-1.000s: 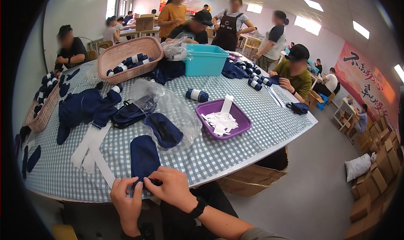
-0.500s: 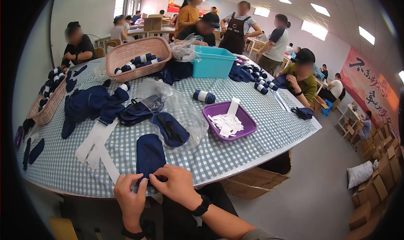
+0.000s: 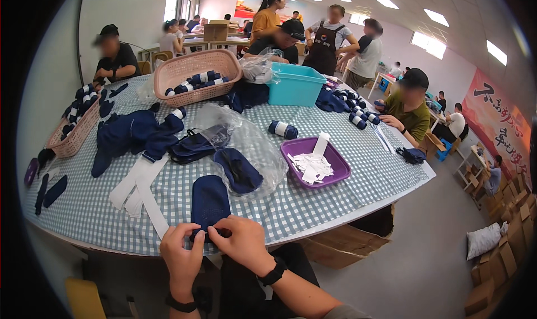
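A navy blue cloth piece [image 3: 210, 199], flat, sock-like and rounded at its far end, lies at the table's front edge. My left hand [image 3: 182, 249] pinches the left of its near end between thumb and fingers. At the right of that same end, my right hand [image 3: 243, 242] grips the cloth, its fingertips close to the left thumb. The fingers partly cover the held edge. Just beyond lies a similar navy piece [image 3: 238, 171], partly under a clear plastic bag [image 3: 267, 159]. Long white paper strips [image 3: 150, 201] lie to the left.
A purple basket [image 3: 344, 179] holds white paper slips. Behind it lies a rolled navy bundle [image 3: 283, 130] with a white band. Farther back stand a pink basket [image 3: 168, 73] and a turquoise bin [image 3: 296, 90]. Co-workers sit around the checked tablecloth [image 3: 358, 157]. A cardboard box [image 3: 341, 246] stands below the table edge.
The view has shifted, so the table scene sits farther right. Both my hands keep their grip on the near end of the cloth piece, with fingertips slightly rearranged.
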The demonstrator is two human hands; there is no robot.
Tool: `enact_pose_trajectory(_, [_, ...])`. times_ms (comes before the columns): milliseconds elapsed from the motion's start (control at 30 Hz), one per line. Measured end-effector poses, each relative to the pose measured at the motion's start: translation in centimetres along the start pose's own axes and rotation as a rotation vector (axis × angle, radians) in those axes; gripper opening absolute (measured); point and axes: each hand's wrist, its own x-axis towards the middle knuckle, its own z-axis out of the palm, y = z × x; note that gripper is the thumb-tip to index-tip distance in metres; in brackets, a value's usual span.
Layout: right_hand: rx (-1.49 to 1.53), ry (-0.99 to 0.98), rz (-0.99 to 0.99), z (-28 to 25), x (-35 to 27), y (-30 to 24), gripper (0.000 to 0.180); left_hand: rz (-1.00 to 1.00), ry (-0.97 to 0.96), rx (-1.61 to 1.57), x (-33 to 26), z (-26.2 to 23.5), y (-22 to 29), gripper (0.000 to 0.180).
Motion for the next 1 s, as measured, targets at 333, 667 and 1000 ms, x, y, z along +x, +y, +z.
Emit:
enact_pose_trajectory(333, [0.015,-0.034,0.031,-0.4,0.2,0.1,0.020,-0.023,-0.007,0.012,0.1,0.2,0.1,0.012])
enact_pose_trajectory(667, [0.014,-0.041,0.040,-0.2,0.2,-0.1,0.019,-0.025,0.011,0.002,0.0,0.3,-0.3,0.012])
enact_pose_trajectory(1000, [0.001,-0.028,0.028,-0.6,0.3,0.1,0.019,-0.035,0.012,0.014,0.1,0.9,-0.3,0.013])
